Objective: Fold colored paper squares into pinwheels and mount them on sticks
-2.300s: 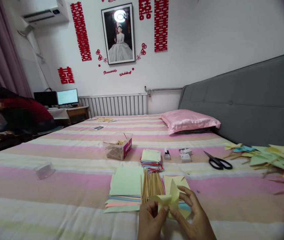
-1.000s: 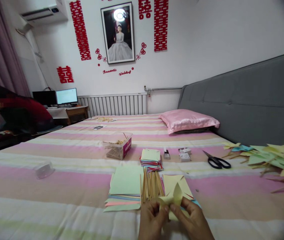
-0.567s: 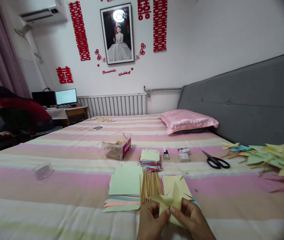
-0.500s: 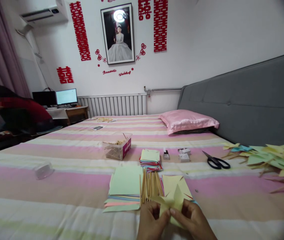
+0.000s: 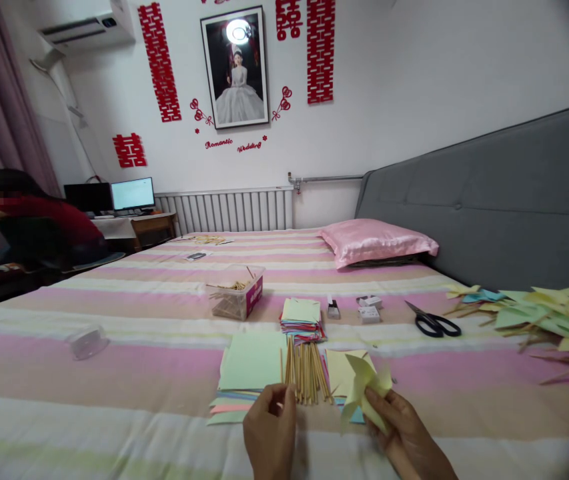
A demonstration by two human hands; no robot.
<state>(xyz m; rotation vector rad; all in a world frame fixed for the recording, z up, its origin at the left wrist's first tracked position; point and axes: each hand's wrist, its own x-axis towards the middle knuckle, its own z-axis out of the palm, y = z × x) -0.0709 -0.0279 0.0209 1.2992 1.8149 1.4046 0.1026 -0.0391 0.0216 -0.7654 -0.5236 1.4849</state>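
My right hand (image 5: 397, 420) pinches a pale yellow paper pinwheel (image 5: 363, 390) between thumb and fingers. Its blades are folded in and stand out around the middle. My left hand (image 5: 270, 427) is apart from it, fingers curled in and thumb close to the index finger; whether anything sits between them I cannot make out. Just beyond that hand lies a row of thin wooden sticks (image 5: 305, 373). To their left is a stack of green and other coloured paper sheets (image 5: 254, 360). Yellow cut paper squares (image 5: 344, 370) lie to their right, partly behind the pinwheel.
Farther back are a small paper stack (image 5: 301, 311), a clear box of sticks (image 5: 234, 303) and small white boxes (image 5: 369, 313). Black scissors (image 5: 437, 325) lie right, near a pile of finished pinwheels (image 5: 549, 317). A clear lid (image 5: 87, 342) rests left. A person (image 5: 49, 220) sits far left.
Both hands were together on the pinwheel. My left hand has let go and moved left beside the sticks. My right hand has carried the pinwheel to the right and tilted it.
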